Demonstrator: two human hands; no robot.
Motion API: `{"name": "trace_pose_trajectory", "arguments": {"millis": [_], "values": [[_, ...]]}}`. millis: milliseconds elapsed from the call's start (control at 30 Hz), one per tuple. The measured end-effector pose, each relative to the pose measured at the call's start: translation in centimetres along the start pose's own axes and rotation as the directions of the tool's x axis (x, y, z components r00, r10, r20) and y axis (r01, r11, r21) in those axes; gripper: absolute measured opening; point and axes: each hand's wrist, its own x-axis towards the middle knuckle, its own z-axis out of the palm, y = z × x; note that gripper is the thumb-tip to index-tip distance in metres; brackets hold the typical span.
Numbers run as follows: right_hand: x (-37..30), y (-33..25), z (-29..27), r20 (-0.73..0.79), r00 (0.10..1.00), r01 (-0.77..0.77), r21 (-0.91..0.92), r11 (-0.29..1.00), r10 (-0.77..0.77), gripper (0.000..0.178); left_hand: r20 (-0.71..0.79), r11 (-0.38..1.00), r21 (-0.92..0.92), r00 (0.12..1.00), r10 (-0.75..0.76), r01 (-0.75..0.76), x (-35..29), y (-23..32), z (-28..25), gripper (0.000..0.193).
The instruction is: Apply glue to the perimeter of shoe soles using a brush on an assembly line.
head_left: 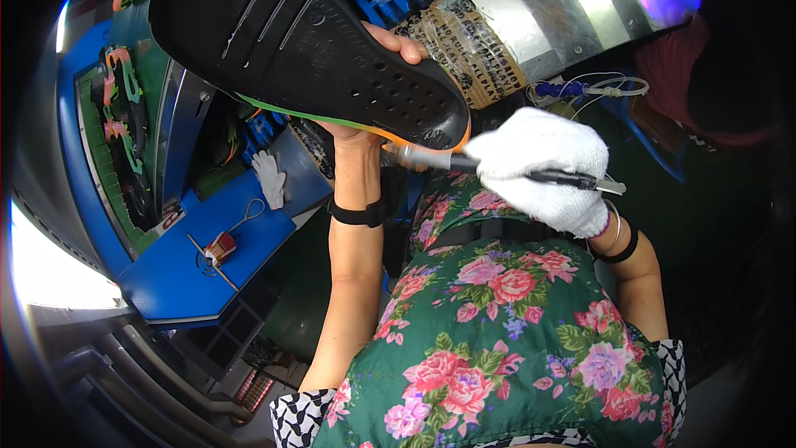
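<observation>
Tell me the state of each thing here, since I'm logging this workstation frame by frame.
Black shoe sole: held up, bottom face toward the camera.
Left hand: bare, gripping the sole's edge.
Right hand: in a white glove, closed around a tool.
Pen-like tool: tip at the sole's orange edge.
Spare white glove: lying on the blue bench.

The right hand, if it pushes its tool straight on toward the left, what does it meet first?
Most likely the shoe sole: the tool in the gloved right hand points at its orange edge, apparently almost touching. Depth is unclear.
</observation>
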Motion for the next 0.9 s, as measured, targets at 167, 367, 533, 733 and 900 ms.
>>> {"name": "trace_pose_trajectory", "arguments": {"millis": [167, 367, 533, 733, 900], "values": [[-0.1, 0.8, 0.9, 0.110, 0.981, 0.178, -0.167, 0.970, -0.161, 0.021, 0.032, 0.996, -0.076, 0.999, -0.034, 0.036, 0.3, 0.3, 0.3, 0.069], [0.2, 1.2, 0.6, 0.120, 0.989, 0.085, 0.035, 0.996, -0.088, 0.020, 0.062, 0.971, -0.110, 0.977, -0.206, 0.212, -0.3, 0.9, -0.4, 0.073], [-0.2, 2.6, 1.0, 0.296, 0.914, 0.342, -0.199, 0.918, -0.277, 0.025, -0.068, 0.915, -0.135, 0.918, -0.391, 0.380, 0.1, 1.1, -0.1, 0.104], [0.6, 1.6, 0.7, 0.291, 0.950, 0.070, 0.159, 0.985, -0.115, 0.021, -0.025, 0.860, -0.187, 0.873, -0.487, 0.474, -0.7, 1.4, -1.6, 0.123], [0.1, 2.8, 1.6, 0.359, 0.894, 0.321, -0.098, 0.942, -0.267, 0.027, -0.003, 0.798, -0.153, 0.808, -0.590, 0.582, -0.1, 0.8, -2.0, 0.118]]}}
